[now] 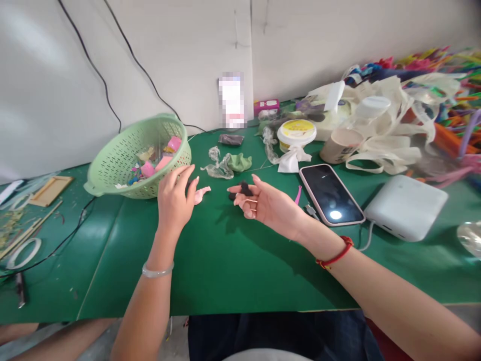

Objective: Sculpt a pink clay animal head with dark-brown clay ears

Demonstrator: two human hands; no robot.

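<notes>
Over the green work mat (pixel 120 260), a dark clay lump (pixel 245 189) is cradled lightly on the open, palm-up fingers of the right hand (pixel 268 203), while the left hand (pixel 173 203) is held half-open, a pink clay piece (pixel 201 195) just beside its fingertips.

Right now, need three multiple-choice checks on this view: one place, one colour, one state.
1. Where is the basket relative to the left hand?
A) Beyond it, to the left
B) Under it
C) Gripped in it

2. The right-wrist bracelet is:
A) blue
B) red
C) white

3. The phone lies:
A) screen down
B) in the basket
C) screen up

1 A: it sits apart from the fingers, farther out and left.
2 B: the band shows red.
3 C: the dark glass faces up.
</notes>
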